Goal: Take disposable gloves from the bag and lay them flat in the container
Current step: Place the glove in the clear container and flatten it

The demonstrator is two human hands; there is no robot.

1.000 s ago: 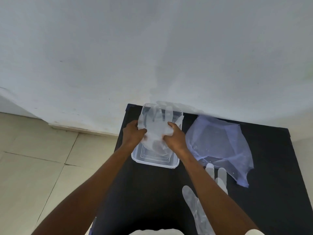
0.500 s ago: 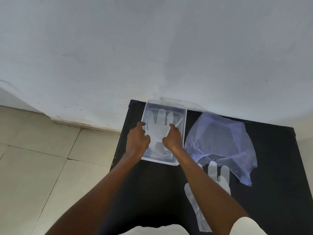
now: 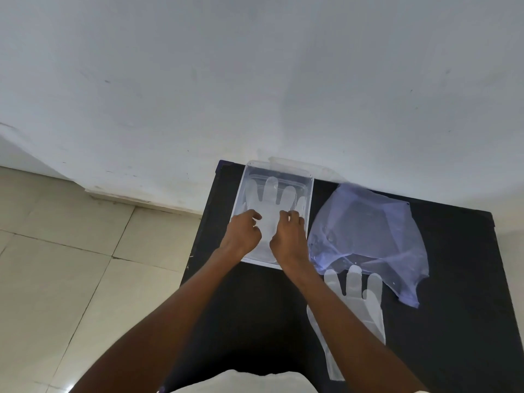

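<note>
A clear rectangular container [image 3: 308,194] stands on the black table [image 3: 459,307] near its far left corner. Inside it a translucent disposable glove [image 3: 271,199] lies spread, fingers pointing to the wall. My left hand [image 3: 242,235] and my right hand [image 3: 289,236] rest on the glove's palm and cuff, fingers curled down onto it, pressing rather than gripping. To the right lies a crumpled bluish plastic bag [image 3: 368,231]. A second glove [image 3: 365,296] lies flat on the table in front of the bag, partly under my right forearm.
A white wall [image 3: 255,80] rises right behind the table. Pale floor tiles [image 3: 71,265] lie to the left, below the table's left edge. Bare black tabletop stretches on the right and in front of the container.
The glove was held bunched above the container; it has come down and now lies spread inside it. Both hands followed it down and moved closer together over its lower part.
</note>
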